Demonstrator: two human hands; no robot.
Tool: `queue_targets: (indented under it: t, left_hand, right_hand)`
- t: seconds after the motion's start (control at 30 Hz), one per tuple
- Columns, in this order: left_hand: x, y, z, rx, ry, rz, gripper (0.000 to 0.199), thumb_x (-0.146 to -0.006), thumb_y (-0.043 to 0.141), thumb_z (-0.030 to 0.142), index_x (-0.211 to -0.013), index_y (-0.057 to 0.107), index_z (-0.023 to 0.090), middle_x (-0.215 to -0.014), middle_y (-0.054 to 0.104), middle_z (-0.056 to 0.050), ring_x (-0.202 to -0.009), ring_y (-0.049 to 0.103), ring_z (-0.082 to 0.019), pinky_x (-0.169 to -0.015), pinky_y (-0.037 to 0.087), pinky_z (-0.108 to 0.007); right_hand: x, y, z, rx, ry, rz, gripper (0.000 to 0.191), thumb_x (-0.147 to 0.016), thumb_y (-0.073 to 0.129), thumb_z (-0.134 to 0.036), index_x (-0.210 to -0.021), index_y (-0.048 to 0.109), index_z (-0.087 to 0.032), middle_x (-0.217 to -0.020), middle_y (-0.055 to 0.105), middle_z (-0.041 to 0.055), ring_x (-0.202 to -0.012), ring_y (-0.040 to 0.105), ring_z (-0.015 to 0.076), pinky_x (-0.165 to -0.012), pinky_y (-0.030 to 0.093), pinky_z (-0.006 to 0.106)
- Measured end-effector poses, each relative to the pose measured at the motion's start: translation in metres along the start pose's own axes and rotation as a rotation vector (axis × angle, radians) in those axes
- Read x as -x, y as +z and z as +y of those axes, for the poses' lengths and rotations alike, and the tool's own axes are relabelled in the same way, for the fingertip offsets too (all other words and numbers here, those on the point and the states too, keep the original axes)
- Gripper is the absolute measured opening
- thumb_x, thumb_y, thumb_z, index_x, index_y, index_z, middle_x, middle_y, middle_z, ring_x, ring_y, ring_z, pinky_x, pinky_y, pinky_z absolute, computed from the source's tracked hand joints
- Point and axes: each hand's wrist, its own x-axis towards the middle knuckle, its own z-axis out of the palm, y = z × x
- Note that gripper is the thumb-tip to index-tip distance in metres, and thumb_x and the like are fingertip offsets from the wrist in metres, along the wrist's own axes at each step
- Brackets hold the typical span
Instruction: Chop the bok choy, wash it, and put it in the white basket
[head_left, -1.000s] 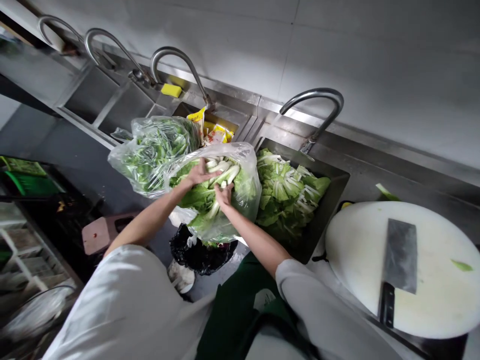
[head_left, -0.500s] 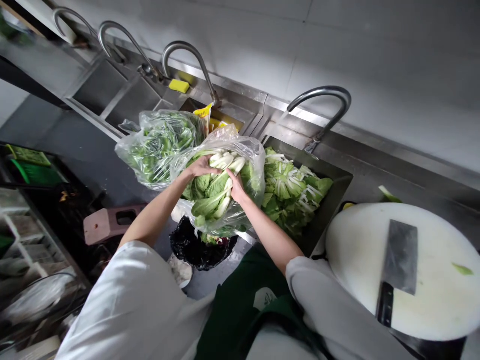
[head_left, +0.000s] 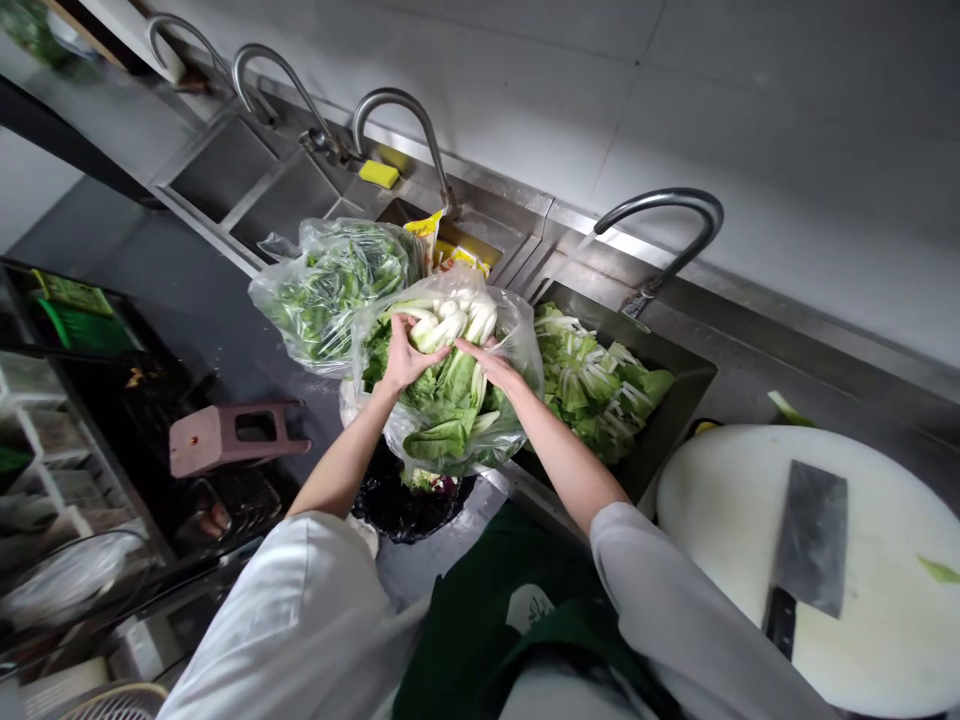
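Both my hands are inside the mouth of a clear plastic bag (head_left: 525, 325) full of leafy greens. My left hand (head_left: 407, 355) curves round the near left side of a bunch of white-stemmed greens (head_left: 450, 325). My right hand (head_left: 491, 365) lies against the right side of that bunch, its fingertips pointing towards my left thumb. Together the hands hold the bunch, stems facing away from me. A second bag of greens (head_left: 337, 285) sits to the left. Right of the hands, loose green leaves (head_left: 592, 380) fill a sink.
Water runs from a curved faucet (head_left: 667, 200) over the right sink. A cleaver (head_left: 810, 540) lies on a round white cutting board (head_left: 720, 500). Below the bags is a black-lined bin (head_left: 397, 505); a pink stool (head_left: 217, 440) stands left.
My hands have shifted round the bunch, with the left hand more upright and its thumb spread. The white stems are now more bunched together between them. The whole view has shifted slightly.
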Motion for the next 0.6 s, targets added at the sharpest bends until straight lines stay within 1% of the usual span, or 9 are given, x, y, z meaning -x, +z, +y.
queue_targets:
  t: [0.07, 0.13, 0.23, 0.3, 0.37, 0.47, 0.53, 0.6]
  left_hand:
    - [0.008, 0.008, -0.001, -0.023, -0.059, 0.048, 0.082, -0.082, 0.077, 0.047, -0.141, 0.028, 0.020, -0.134, 0.053, -0.014, -0.123, 0.061, -0.026, -0.105, 0.053, -0.041]
    - [0.016, 0.014, -0.003, -0.035, -0.085, 0.084, 0.083, -0.083, 0.075, 0.050, -0.144, 0.026, 0.020, -0.136, 0.051, -0.015, -0.125, 0.060, -0.028, -0.106, 0.053, -0.042]
    - [0.026, 0.019, -0.010, 0.042, -0.038, 0.140, 0.093, -0.085, 0.073, 0.055, -0.151, 0.017, 0.021, -0.145, 0.044, -0.019, -0.129, 0.059, -0.029, -0.107, 0.053, -0.043]
    - [0.031, 0.019, -0.016, 0.162, 0.032, 0.205, 0.105, -0.081, 0.076, 0.061, -0.154, 0.010, 0.023, -0.151, 0.037, -0.021, -0.127, 0.061, -0.029, -0.106, 0.054, -0.044]
    - [0.033, 0.015, -0.020, 0.297, 0.106, 0.252, 0.119, -0.073, 0.080, 0.068, -0.156, 0.007, 0.025, -0.152, 0.037, -0.022, -0.124, 0.063, -0.031, -0.105, 0.055, -0.046]
    - [0.034, 0.004, -0.019, 0.448, 0.180, 0.225, 0.131, -0.065, 0.084, 0.073, -0.157, 0.004, 0.025, -0.144, 0.048, -0.020, -0.125, 0.063, -0.033, -0.106, 0.054, -0.050]
    - [0.035, -0.005, -0.014, 0.489, 0.178, 0.200, 0.132, -0.064, 0.085, 0.074, -0.156, 0.004, 0.025, -0.139, 0.052, -0.020, -0.125, 0.063, -0.033, -0.106, 0.054, -0.051]
    - [0.035, -0.012, -0.006, 0.494, 0.151, 0.225, 0.127, -0.064, 0.084, 0.076, -0.153, 0.010, 0.025, -0.137, 0.053, -0.019, -0.122, 0.065, -0.032, -0.104, 0.055, -0.050]
  right_hand:
    - [0.001, -0.002, 0.001, -0.058, -0.020, -0.085, 0.055, -0.068, 0.087, -0.037, -0.117, 0.070, -0.019, -0.106, 0.077, 0.0071, -0.101, 0.073, 0.0226, -0.089, 0.061, 0.035]
    - [0.005, -0.001, -0.002, -0.076, -0.033, -0.143, 0.057, -0.066, 0.087, -0.039, -0.117, 0.070, -0.020, -0.103, 0.078, 0.0062, -0.102, 0.073, 0.0240, -0.089, 0.062, 0.036]
    - [0.013, 0.004, -0.009, -0.046, -0.062, -0.205, 0.059, -0.065, 0.088, -0.040, -0.118, 0.070, -0.021, -0.103, 0.078, 0.0051, -0.108, 0.072, 0.0236, -0.098, 0.059, 0.038]
    - [0.017, 0.006, -0.016, -0.005, -0.078, -0.241, 0.063, -0.063, 0.089, -0.042, -0.120, 0.070, -0.021, -0.109, 0.078, 0.0064, -0.112, 0.071, 0.0238, -0.104, 0.057, 0.039]
    - [0.020, 0.007, -0.021, 0.046, -0.092, -0.265, 0.069, -0.061, 0.090, -0.043, -0.122, 0.069, -0.020, -0.116, 0.076, 0.0084, -0.115, 0.070, 0.0251, -0.107, 0.055, 0.039]
    - [0.019, 0.008, -0.031, 0.145, -0.158, -0.275, 0.074, -0.059, 0.091, -0.042, -0.125, 0.067, -0.019, -0.122, 0.074, 0.0098, -0.121, 0.067, 0.0271, -0.108, 0.054, 0.040]
    - [0.019, 0.011, -0.038, 0.218, -0.246, -0.261, 0.079, -0.058, 0.092, -0.041, -0.129, 0.065, -0.019, -0.124, 0.073, 0.0093, -0.125, 0.065, 0.0275, -0.108, 0.054, 0.039]
    - [0.020, 0.015, -0.044, 0.258, -0.343, -0.240, 0.083, -0.057, 0.092, -0.042, -0.131, 0.063, -0.019, -0.126, 0.072, 0.0089, -0.128, 0.063, 0.0276, -0.108, 0.054, 0.037]
